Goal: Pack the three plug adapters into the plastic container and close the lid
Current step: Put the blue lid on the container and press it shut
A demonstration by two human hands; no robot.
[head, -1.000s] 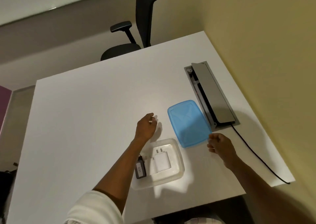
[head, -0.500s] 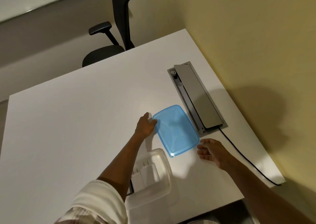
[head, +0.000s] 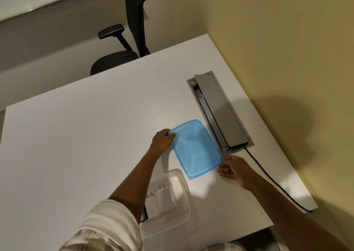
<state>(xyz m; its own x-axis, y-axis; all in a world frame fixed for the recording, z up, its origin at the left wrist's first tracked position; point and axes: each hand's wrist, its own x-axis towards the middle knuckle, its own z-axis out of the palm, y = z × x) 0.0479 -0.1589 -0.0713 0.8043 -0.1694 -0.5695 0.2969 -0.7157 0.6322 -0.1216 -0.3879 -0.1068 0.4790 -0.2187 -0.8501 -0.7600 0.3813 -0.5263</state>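
A translucent blue lid (head: 195, 149) lies flat on the white table. My left hand (head: 162, 141) grips its far left corner, thumb on top. My right hand (head: 235, 169) touches the lid's near right corner with fingers apart. Near the table's front edge stands the clear plastic container (head: 182, 208), open. Inside it lie white plug adapters (head: 162, 199) with their prongs pointing away from me. A dark adapter (head: 144, 215) shows as a thin sliver beside my left forearm, which hides the container's left side.
A grey cable hatch (head: 222, 111) is set into the table just right of the lid, its flap raised. A black cable (head: 272, 180) runs from it to the table's right edge. A black office chair (head: 122, 57) stands beyond the far edge. A yellow wall is close on the right.
My left hand has moved right from the bare table and taken hold of the lid's corner. My right hand has closed in on the lid's near right corner. The camera has shifted.
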